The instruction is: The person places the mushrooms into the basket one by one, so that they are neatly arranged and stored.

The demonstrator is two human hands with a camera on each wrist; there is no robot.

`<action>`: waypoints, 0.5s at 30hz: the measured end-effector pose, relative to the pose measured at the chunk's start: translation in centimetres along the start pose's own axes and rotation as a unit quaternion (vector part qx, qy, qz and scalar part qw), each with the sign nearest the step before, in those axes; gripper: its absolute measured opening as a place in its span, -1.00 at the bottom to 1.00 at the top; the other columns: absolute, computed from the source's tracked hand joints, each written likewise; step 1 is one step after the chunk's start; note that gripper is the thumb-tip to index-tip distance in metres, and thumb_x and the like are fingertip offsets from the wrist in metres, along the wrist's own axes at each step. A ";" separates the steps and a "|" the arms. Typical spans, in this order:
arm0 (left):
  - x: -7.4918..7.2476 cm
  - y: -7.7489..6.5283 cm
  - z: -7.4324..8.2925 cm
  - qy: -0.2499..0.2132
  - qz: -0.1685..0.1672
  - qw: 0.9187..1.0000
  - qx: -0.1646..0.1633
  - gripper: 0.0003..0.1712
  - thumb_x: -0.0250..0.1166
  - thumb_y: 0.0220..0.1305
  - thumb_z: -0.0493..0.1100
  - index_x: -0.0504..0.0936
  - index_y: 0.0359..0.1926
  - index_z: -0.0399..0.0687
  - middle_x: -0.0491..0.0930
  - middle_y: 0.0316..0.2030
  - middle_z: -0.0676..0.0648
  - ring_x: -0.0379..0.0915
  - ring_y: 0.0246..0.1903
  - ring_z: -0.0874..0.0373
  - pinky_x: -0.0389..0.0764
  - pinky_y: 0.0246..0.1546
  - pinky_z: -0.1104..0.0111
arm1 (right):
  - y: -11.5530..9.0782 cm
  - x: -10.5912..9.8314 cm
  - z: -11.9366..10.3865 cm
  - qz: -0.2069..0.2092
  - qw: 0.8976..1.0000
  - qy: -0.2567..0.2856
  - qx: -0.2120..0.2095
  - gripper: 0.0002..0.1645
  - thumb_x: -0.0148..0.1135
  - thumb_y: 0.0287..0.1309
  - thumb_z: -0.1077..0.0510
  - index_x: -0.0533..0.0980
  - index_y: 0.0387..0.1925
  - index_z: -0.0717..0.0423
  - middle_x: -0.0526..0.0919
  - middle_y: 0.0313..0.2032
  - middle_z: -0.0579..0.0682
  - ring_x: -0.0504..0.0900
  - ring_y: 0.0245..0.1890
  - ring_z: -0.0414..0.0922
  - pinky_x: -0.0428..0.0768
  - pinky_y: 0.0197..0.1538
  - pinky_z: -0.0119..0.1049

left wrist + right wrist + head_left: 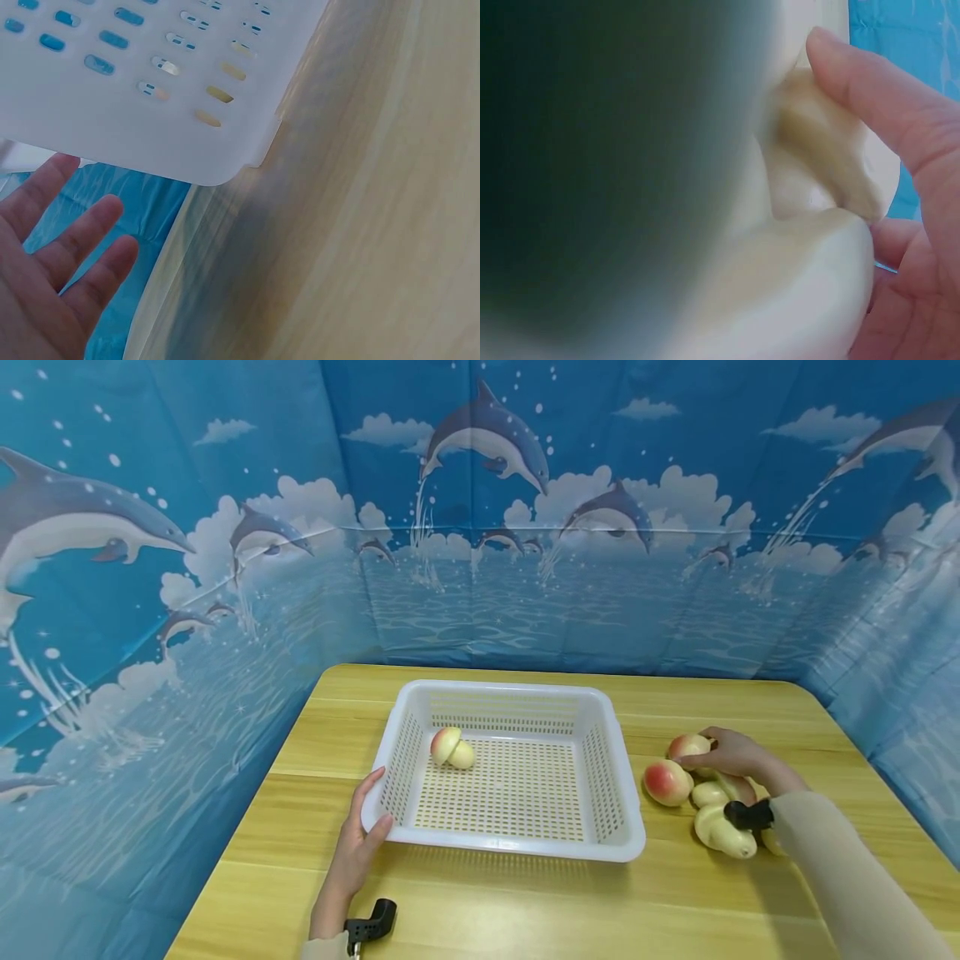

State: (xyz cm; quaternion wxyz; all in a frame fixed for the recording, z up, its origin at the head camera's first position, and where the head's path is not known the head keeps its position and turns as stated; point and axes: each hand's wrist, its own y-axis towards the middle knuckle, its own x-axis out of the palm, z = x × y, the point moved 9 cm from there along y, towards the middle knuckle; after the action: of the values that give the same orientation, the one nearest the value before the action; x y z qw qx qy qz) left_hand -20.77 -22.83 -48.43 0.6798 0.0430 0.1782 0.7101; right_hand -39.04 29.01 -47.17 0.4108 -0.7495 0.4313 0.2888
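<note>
A white perforated plastic basket (517, 852) stands on the table, with one toy mushroom (463, 755) inside near its back left. My left hand (356, 847) touches the basket's front left corner, thumb at the front rim and fingers along the left side. In the left wrist view, several spread fingers (90, 232) show beside the basket wall (150, 142). At the right, my right hand (738, 756) grips a red-capped toy mushroom (686, 747) between thumb and fingers. In the right wrist view the thumb (870, 82) lies over a cream-coloured mushroom (802, 180); a dark blur hides the left half.
Several more toy mushrooms lie grouped under and in front of the right hand, among them a red-capped one (666, 783) and a pale yellow one (723, 833). A blue dolphin-print curtain (480, 610) hangs behind the wooden table (480, 910).
</note>
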 end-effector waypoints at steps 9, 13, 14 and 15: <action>0.1 0.0 -0.1 -0.004 -0.003 1.000 0.000 -0.28 0.00 0.31 -0.32 0.03 0.45 0.07 0.09 0.39 -0.23 0.22 0.21 -0.22 0.39 0.03 0.29 | -0.4 -0.3 0.1 0.021 1.000 0.002 -0.001 0.06 0.22 0.11 -0.27 0.15 0.16 0.62 0.40 -0.02 0.52 0.49 -0.15 0.22 0.49 -0.17 0.02; 0.0 0.0 -0.2 -0.006 0.001 1.000 0.000 -0.29 0.01 0.32 -0.31 0.05 0.44 0.11 0.10 0.38 -0.21 0.23 0.21 -0.20 0.39 0.03 0.28 | -0.5 -0.7 0.2 0.038 0.999 -0.004 0.002 0.10 0.19 0.11 -0.32 0.14 0.18 0.61 0.37 0.01 0.55 0.46 -0.09 0.29 0.48 -0.17 0.04; 0.0 0.0 -0.2 -0.004 0.001 1.000 0.001 -0.29 0.00 0.32 -0.31 0.05 0.44 0.11 0.11 0.38 -0.21 0.23 0.21 -0.21 0.39 0.03 0.28 | -0.6 -0.8 0.2 0.042 0.999 -0.007 0.002 0.10 0.19 0.11 -0.32 0.14 0.18 0.60 0.36 0.02 0.55 0.45 -0.09 0.30 0.48 -0.17 0.04; 0.0 0.0 -0.2 -0.003 0.001 1.000 0.001 -0.29 0.00 0.32 -0.31 0.06 0.44 0.11 0.11 0.38 -0.21 0.24 0.20 -0.21 0.39 0.03 0.28 | -0.7 -0.9 0.2 0.047 0.999 -0.008 0.001 0.10 0.18 0.11 -0.33 0.15 0.18 0.61 0.37 0.01 0.55 0.45 -0.09 0.30 0.48 -0.17 0.04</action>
State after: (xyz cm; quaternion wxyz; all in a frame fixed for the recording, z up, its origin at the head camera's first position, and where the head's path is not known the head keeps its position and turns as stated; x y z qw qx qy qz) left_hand -20.81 -22.89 -48.57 0.6793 0.0464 0.1769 0.7107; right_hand -38.91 29.73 -46.28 0.4011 -0.7259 0.4625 0.3134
